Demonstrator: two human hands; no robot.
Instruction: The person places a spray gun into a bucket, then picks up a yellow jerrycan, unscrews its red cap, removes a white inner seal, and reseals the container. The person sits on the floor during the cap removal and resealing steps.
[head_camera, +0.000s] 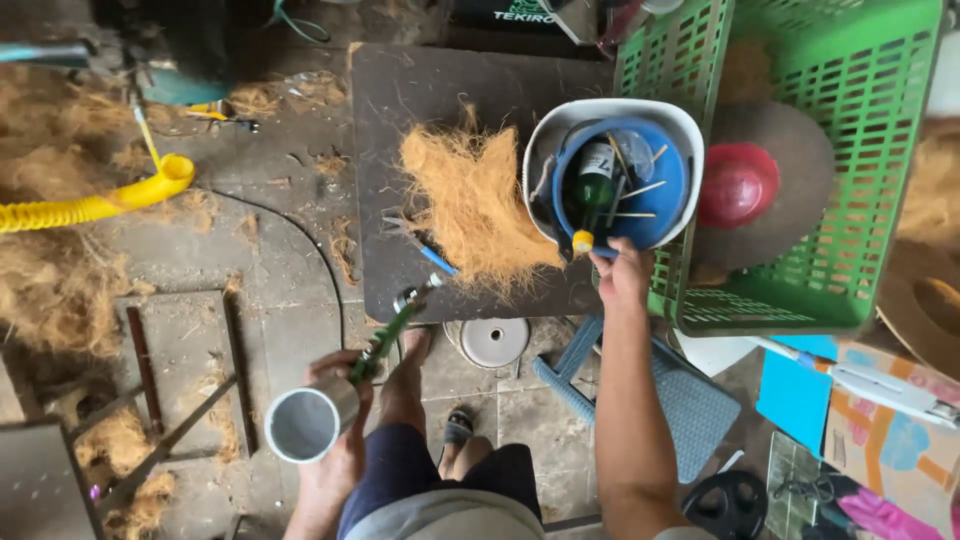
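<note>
Left hand (335, 400) clenched around grey metal cup (305, 423) and green spray gun (385, 340), low near left over bare tiled floor (280, 260) with open room beside the dark board (440, 90). Right hand (620, 272) grasping blue handle at near rim of blue bucket (660, 215) inside white tub (610, 112), tight against green crate (800, 270) on right. Coir fibre pile (470, 205) mid-board; dark green bottle (595, 180) with white label standing in bucket; red cap (738, 183) in crate.
</note>
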